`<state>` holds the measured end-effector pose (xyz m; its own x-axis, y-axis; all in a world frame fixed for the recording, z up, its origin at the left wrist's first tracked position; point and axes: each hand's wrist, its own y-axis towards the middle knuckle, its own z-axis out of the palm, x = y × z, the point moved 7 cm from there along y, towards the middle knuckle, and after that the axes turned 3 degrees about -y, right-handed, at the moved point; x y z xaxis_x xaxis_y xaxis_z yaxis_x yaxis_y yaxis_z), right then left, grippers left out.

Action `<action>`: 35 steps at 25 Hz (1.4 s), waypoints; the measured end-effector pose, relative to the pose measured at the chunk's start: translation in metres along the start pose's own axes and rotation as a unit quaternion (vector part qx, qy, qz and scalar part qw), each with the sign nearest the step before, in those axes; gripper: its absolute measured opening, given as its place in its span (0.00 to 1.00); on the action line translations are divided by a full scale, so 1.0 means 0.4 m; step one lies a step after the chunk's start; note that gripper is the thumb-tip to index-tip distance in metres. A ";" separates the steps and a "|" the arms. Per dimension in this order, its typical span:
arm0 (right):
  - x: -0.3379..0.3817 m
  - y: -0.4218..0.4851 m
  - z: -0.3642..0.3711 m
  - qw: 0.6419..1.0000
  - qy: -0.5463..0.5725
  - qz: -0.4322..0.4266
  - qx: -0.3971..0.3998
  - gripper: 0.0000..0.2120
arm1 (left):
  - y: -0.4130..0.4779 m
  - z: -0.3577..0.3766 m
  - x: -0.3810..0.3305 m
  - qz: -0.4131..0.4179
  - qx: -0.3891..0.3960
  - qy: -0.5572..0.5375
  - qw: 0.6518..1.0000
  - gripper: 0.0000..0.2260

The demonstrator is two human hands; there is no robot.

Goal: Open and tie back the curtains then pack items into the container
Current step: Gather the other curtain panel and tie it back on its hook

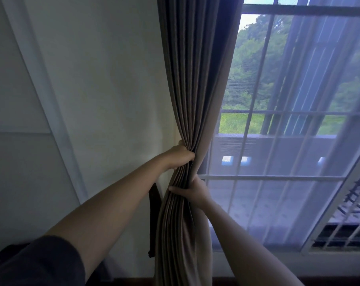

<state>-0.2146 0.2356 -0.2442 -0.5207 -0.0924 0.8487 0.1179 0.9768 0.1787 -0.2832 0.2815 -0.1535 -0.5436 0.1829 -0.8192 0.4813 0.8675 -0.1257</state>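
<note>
**A:** Where is the curtain (187, 120), and how is it held?

**B:** The brown curtain hangs at the left edge of the window (278, 177), against the wall (102, 100), gathered into a tight bundle of pleats. The left hand (180, 154) grips the bundle from the wall side, fingers curled round the folds. The right hand (195, 190), just below it, holds the bundle from the window side, thumb laid across the front pleats. Both hands are closed on cloth; neither is free.

**A:** Why two grips, one above the other?

**B:** Judging from the pose, the upper grip sets the waist of the bundle. The lower one keeps the folds from fanning out, so that a band can pass round a narrow neck of cloth.

**A:** What lies around it?

**B:** A dark strap (153, 219) hangs down the wall just beside the bundle, its upper end hidden by the left forearm. It is probably the tie-back, though its fixing cannot be seen. To the right a sheer curtain (278, 203) covers the window, whose white bars show through it, with trees (253, 65) and grass (232, 122) beyond. A dark sleeve (41, 263) shows at lower left.

**A:** How far along is the task?

**B:** This curtain is drawn open but not yet tied. The next move seems to call for one hand to let go and fetch the strap while the other holds the whole bundle. The risk is that pleats slip loose. No container and no items to pack are in view.
</note>
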 end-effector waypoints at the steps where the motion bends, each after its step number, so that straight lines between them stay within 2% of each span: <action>1: 0.006 -0.005 0.000 0.999 -0.013 0.009 -0.032 0.25 | -0.001 0.001 -0.001 -0.004 -0.002 -0.011 1.000 0.30; 3: 0.010 -0.013 0.005 0.995 -0.026 0.044 -0.084 0.28 | -0.003 0.004 -0.004 0.000 -0.003 -0.009 1.000 0.33; 6: 0.005 -0.010 0.023 0.988 -0.053 0.086 -0.116 0.33 | -0.006 0.002 -0.009 0.006 -0.002 0.034 0.999 0.39; 8: 0.003 -0.010 0.034 0.984 -0.065 0.105 -0.130 0.27 | -0.007 -0.008 -0.011 0.013 -0.022 0.061 0.998 0.41; 11: 0.010 -0.013 0.051 0.980 -0.101 0.088 -0.148 0.28 | -0.017 -0.023 -0.011 0.017 -0.091 0.089 0.992 0.43; 13: 0.014 -0.019 0.062 0.980 -0.114 0.069 -0.150 0.24 | -0.027 -0.019 -0.011 0.008 -0.131 0.124 0.983 0.45; 15: 0.022 -0.027 0.069 0.980 -0.116 0.052 -0.150 0.21 | -0.037 -0.013 -0.018 0.005 -0.164 0.136 0.977 0.42; 20: 0.021 -0.033 0.083 0.980 -0.135 0.023 -0.145 0.27 | -0.047 -0.024 -0.010 0.009 -0.256 0.110 0.960 0.26; 23: 0.018 -0.031 0.092 0.980 -0.149 0.019 -0.133 0.19 | -0.057 -0.035 -0.003 0.022 -0.310 0.087 0.946 0.20; 25: 0.033 -0.040 0.098 0.981 -0.139 0.001 -0.135 0.19 | -0.072 -0.044 -0.001 0.028 -0.349 0.073 0.934 0.16; 28: 0.043 -0.043 0.113 0.996 -0.063 -0.015 -0.056 0.19 | -0.089 -0.073 0.019 0.021 -0.374 0.073 0.924 0.15; 31: 0.033 -0.037 0.132 0.988 0.131 -0.003 0.083 0.28 | -0.127 -0.133 0.054 -0.004 -0.399 0.073 0.914 0.16; 33: -0.001 -0.012 0.137 0.965 0.241 0.038 0.093 0.26 | -0.161 -0.174 0.075 -0.008 -0.416 0.066 0.907 0.19; 35: -0.033 0.015 0.138 0.961 0.258 0.074 0.060 0.23 | -0.197 -0.208 0.087 -0.006 -0.428 0.065 0.901 0.20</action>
<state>-0.2537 0.2534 -0.2818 -0.0127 -0.0039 0.9999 0.0438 0.9990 0.0045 -0.3973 0.2579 -0.1254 -0.6485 0.1760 -0.7406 -0.2012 0.8987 0.3897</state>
